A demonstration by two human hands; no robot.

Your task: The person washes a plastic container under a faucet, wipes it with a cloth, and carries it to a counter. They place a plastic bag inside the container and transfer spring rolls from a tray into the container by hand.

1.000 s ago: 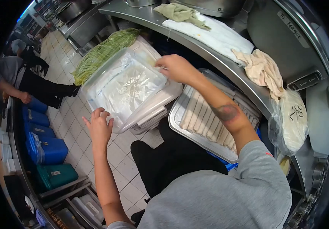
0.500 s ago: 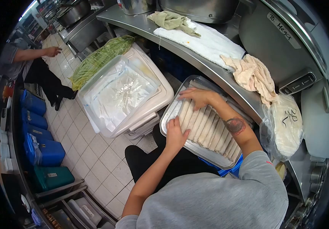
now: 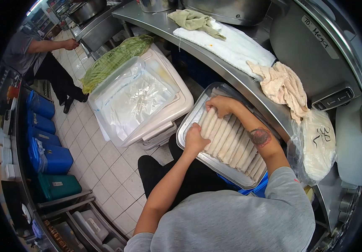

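A metal tray [image 3: 214, 165] rests at my lap, packed with a row of long pale rolls [image 3: 234, 142] lying side by side. My left hand [image 3: 195, 139] is closed on the near end of the leftmost roll [image 3: 206, 121]. At the far end of that same roll, my right hand [image 3: 221, 105] has its fingers curled round it. Both thumbs press along the roll's side, and the fingertips are partly hidden. Left of the tray stands a clear plastic tub [image 3: 113, 133] with a crinkled plastic sheet [image 3: 141, 94] inside.
Under the tub is a large cream bin [image 3: 184, 101], beside a bag of green leaves [image 3: 116, 61]. A steel counter [image 3: 156, 26] holds a white towel [image 3: 227, 44] and a peach cloth [image 3: 283, 84]. Another person [image 3: 42, 59] stands at far left, near blue bins [image 3: 55, 158].
Both hands have gone from spread fingers to closed on the leftmost roll, my right hand drawing in toward me. The other person's arm has shifted right, and the view has turned slightly.
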